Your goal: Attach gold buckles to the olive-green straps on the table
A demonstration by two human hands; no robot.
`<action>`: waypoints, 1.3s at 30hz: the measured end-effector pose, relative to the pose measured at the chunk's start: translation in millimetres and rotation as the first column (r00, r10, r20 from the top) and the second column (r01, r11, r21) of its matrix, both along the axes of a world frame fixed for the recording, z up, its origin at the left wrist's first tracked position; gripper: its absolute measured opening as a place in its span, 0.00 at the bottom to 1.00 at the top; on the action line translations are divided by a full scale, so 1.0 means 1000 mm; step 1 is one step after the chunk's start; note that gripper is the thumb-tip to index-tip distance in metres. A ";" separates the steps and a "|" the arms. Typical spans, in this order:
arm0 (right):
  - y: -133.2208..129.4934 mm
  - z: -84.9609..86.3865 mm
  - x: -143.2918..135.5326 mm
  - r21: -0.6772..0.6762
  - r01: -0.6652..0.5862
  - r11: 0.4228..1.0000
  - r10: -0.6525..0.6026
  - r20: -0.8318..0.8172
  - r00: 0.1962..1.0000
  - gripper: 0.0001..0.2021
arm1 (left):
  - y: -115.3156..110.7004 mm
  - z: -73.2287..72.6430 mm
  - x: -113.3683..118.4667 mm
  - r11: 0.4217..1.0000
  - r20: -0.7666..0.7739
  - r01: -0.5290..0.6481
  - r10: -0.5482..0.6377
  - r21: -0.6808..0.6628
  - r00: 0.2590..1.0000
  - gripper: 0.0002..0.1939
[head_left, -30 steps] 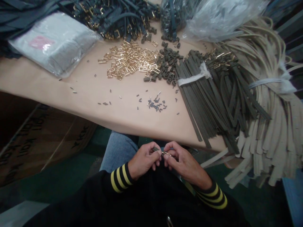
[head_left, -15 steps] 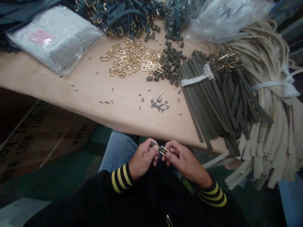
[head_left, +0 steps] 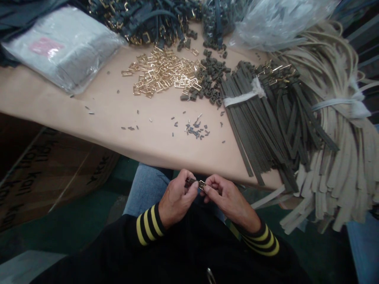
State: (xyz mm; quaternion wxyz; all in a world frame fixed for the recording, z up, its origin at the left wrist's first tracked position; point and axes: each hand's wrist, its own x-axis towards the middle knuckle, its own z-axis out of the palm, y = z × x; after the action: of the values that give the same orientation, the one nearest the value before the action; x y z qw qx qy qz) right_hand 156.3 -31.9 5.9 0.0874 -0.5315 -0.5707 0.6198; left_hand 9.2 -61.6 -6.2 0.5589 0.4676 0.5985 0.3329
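Observation:
Just off the table's front edge, my left hand (head_left: 179,194) pinches a short dark strap piece (head_left: 191,181) between thumb and fingers. My right hand (head_left: 226,197) grips a small gold buckle (head_left: 202,185), which meets the strap piece between the two hands. Fingers hide part of both. On the table lie a heap of gold buckles (head_left: 166,73), a pile of dark olive loops (head_left: 211,79) and scattered small metal bits (head_left: 195,130).
The brown-covered table (head_left: 148,142) holds a plastic-wrapped packet (head_left: 65,47), dark straps with buckles (head_left: 142,19), a tied olive strap bundle (head_left: 251,126), beige straps (head_left: 334,79) and a clear bag (head_left: 275,23). A cardboard box (head_left: 59,169) stands below left.
The buckle has turned and sits closer to my left fingers. My left hand has shifted slightly up, and the whole view has moved a little.

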 end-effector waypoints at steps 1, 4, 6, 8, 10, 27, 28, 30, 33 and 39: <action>0.000 0.000 0.000 0.006 0.000 1.000 0.000 0.005 1.000 0.05 | 0.000 0.001 0.000 1.000 0.021 -0.003 0.003 -0.006 1.000 0.03; 0.001 0.001 0.000 0.031 -0.018 0.999 0.017 0.036 0.999 0.05 | 0.002 0.005 0.000 1.000 0.081 -0.012 0.015 -0.028 0.997 0.03; 0.001 0.001 0.000 0.034 -0.034 0.999 0.032 0.046 0.998 0.05 | 0.003 0.006 0.000 0.998 0.117 -0.013 0.021 -0.065 0.993 0.04; 0.001 0.001 0.001 0.021 -0.031 0.999 0.030 0.028 0.999 0.05 | 0.003 0.005 0.000 0.995 0.156 -0.026 0.041 -0.097 0.987 0.04; 0.000 0.000 0.001 0.000 -0.013 1.000 0.013 -0.002 1.000 0.06 | 0.003 0.004 0.001 0.993 0.211 -0.048 0.070 -0.109 0.975 0.04; -0.004 -0.007 0.000 -0.120 0.047 0.992 -0.056 -0.077 0.995 0.07 | 0.004 -0.002 -0.004 0.973 0.381 0.126 -0.043 -0.195 0.923 0.06; -0.004 -0.007 0.000 -0.119 0.046 0.992 -0.056 -0.078 0.995 0.07 | 0.004 -0.002 -0.004 0.973 0.379 0.118 -0.034 -0.199 0.925 0.06; -0.004 -0.005 -0.002 -0.119 0.050 0.992 -0.059 -0.078 0.995 0.07 | 0.004 -0.002 -0.003 0.973 0.379 0.102 -0.017 -0.206 0.925 0.05; -0.002 0.000 -0.001 -0.125 0.043 0.991 -0.055 -0.093 0.994 0.08 | 0.005 -0.003 -0.003 0.972 0.403 0.081 0.015 -0.219 0.915 0.05; -0.002 -0.002 0.010 -0.231 0.002 0.973 -0.074 -0.306 0.949 0.13 | 0.006 -0.006 -0.006 0.951 0.490 0.068 0.093 -0.300 0.867 0.11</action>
State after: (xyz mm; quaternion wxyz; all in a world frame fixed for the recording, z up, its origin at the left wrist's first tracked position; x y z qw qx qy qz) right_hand 166.0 -33.9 3.6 0.1273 -0.4439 -0.4645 0.7556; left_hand 3.4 -55.8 -12.3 0.7580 0.2689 0.4813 0.3485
